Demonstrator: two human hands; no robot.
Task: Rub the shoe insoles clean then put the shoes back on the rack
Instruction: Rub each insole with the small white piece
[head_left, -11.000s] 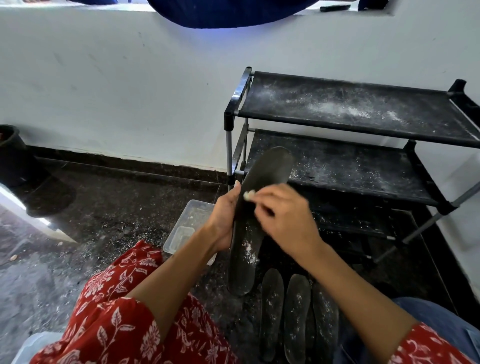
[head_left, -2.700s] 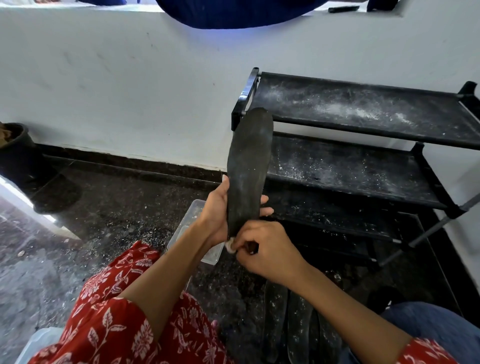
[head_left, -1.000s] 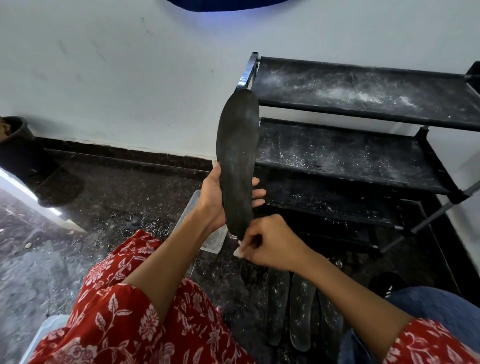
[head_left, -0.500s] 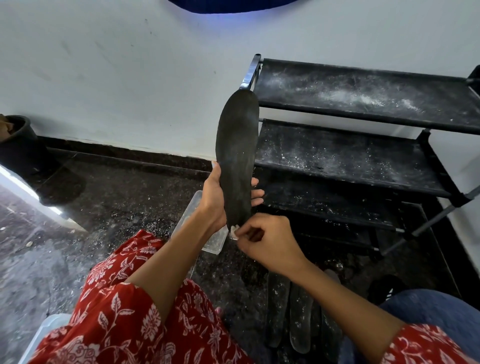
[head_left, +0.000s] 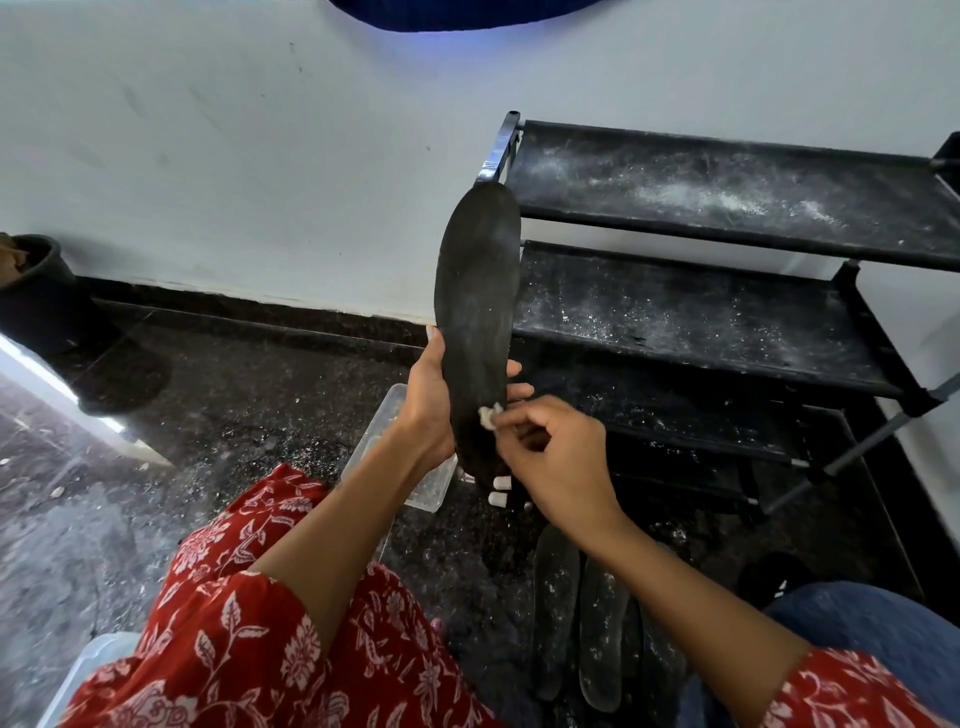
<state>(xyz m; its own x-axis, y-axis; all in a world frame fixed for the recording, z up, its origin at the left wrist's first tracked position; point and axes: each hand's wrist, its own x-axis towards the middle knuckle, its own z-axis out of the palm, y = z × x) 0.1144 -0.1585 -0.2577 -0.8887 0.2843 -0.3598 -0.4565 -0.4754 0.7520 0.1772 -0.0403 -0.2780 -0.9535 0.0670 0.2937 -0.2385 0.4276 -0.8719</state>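
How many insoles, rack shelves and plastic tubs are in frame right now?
Insoles: 4, one held upright, three on the floor
Rack shelves: 3 in view
Clear plastic tubs: 2
Total: 9

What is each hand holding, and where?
Left hand grips the upright insole around its lower part; right hand pinches a small white wad against it.

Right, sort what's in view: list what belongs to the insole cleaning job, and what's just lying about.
In the job:
- long dark insole, gripped upright by left hand
- small white wad, pinched in right hand
- dusty dark insoles on the floor
- black powder-dusted shoe rack

Lying about:
- clear plastic tub
- dark pot by the wall
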